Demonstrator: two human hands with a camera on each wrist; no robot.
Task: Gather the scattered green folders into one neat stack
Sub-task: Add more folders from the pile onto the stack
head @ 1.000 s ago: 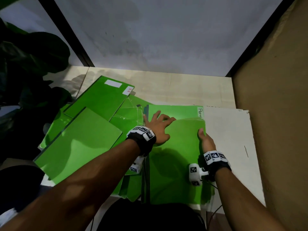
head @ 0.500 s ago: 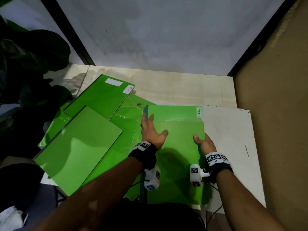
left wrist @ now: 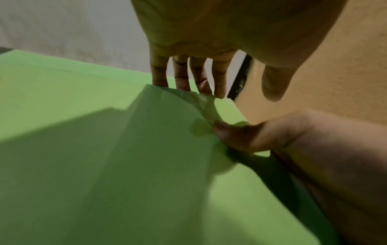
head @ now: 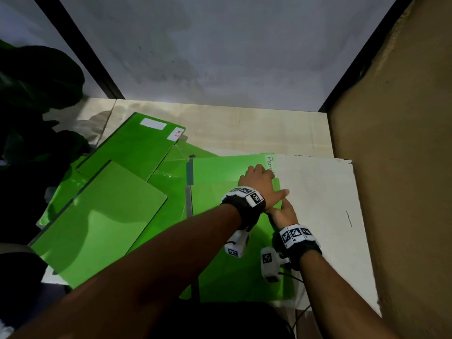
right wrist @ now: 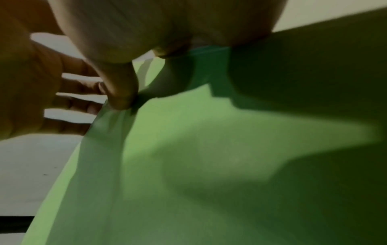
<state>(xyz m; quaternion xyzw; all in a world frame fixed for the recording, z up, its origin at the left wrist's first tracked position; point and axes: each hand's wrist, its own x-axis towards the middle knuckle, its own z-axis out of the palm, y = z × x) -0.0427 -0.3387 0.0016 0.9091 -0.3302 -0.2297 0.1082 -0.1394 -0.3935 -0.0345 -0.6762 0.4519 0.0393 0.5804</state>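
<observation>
Both our hands meet at the far right corner of the top folder.

Our left hand reaches across that folder, fingers straight and slightly spread, tips on its far edge. Our right hand sits just under the left wrist, thumb pressing on the folder's right edge; we cannot tell where its other fingers lie. A second folder, labelled at its corner, peeks out just beyond the top folder. Left of the top folder, three more lie fanned and overlapping: a plain folder nearest us, a labelled folder beyond it, a glossy folder between. All rest on a pale table; a white board lies right of the top folder.
</observation>
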